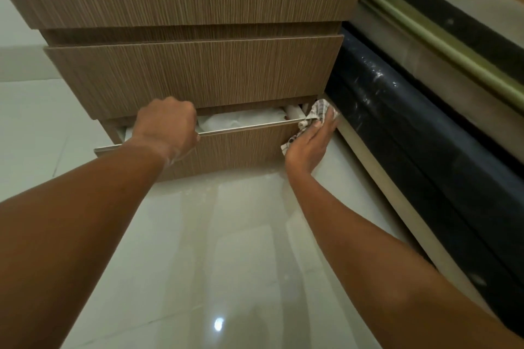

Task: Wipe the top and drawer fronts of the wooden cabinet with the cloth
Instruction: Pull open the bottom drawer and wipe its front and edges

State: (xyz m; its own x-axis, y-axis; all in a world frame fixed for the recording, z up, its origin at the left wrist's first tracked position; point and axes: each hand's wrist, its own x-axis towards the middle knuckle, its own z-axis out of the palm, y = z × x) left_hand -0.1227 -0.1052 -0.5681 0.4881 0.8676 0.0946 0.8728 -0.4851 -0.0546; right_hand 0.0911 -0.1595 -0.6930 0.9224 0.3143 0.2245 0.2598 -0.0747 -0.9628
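On glossy floor (241,235), left hand (167,125) fingers hook drawer (241,144); right hand (312,139) presses cloth (317,113).

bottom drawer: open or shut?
Open, partway. The bottom drawer juts past the drawer above, a gap shows white contents inside, and the left hand grips its top edge.

I am seeing a glossy pale tiled floor (232,249); a black plastic-wrapped roll (397,122) is lying along the floor's right edge, with a greenish rod (442,45) running beyond it.

one head view, close, looking forward and steeply down past both forearms at the cabinet (198,71) and floor (241,249).
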